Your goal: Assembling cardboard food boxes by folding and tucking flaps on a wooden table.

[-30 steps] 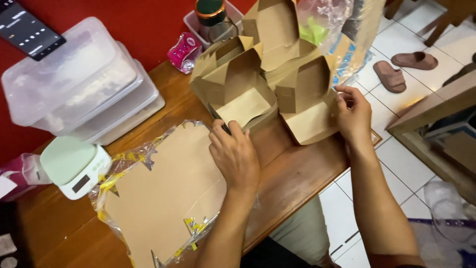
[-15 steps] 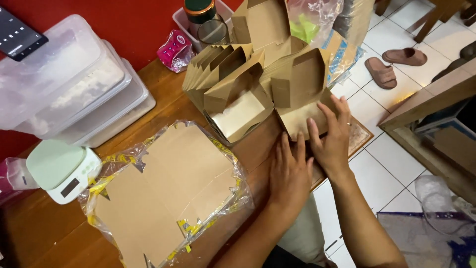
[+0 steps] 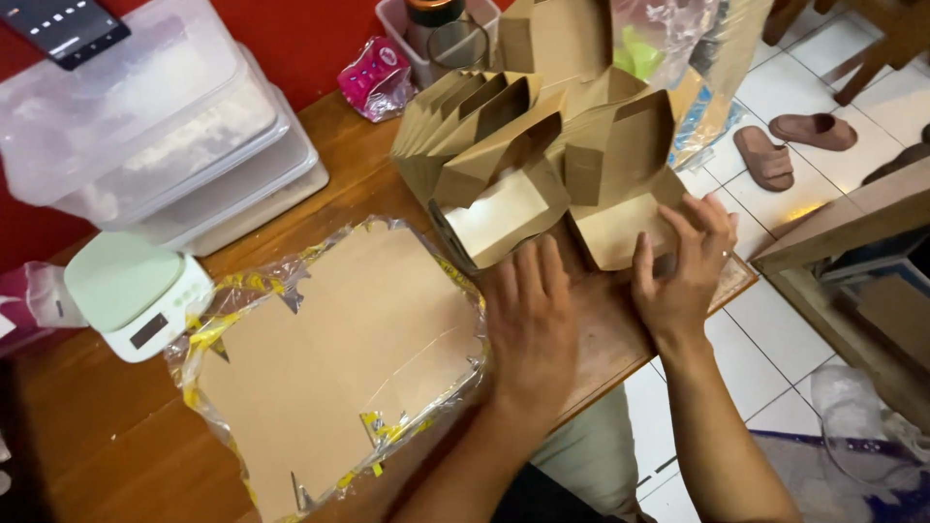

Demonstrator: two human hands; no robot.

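- Hands lay close together at the table's (image 3: 620,339) near edge: the left hand (image 3: 531,324) rested flat and spread on the wood, gripping nothing, fingertips just short of a folded brown paper box (image 3: 499,208).
- Right hand (image 3: 683,266), fingers splayed, touched the near edge of a second open box (image 3: 620,228); both boxes looked empty.
- Nested boxes (image 3: 465,107) stood stacked behind them.
- Flat cardboard sheets in a plastic wrap (image 3: 329,349) lay left of the hands.
- Clear lidded tubs (image 3: 165,145) held something pale.
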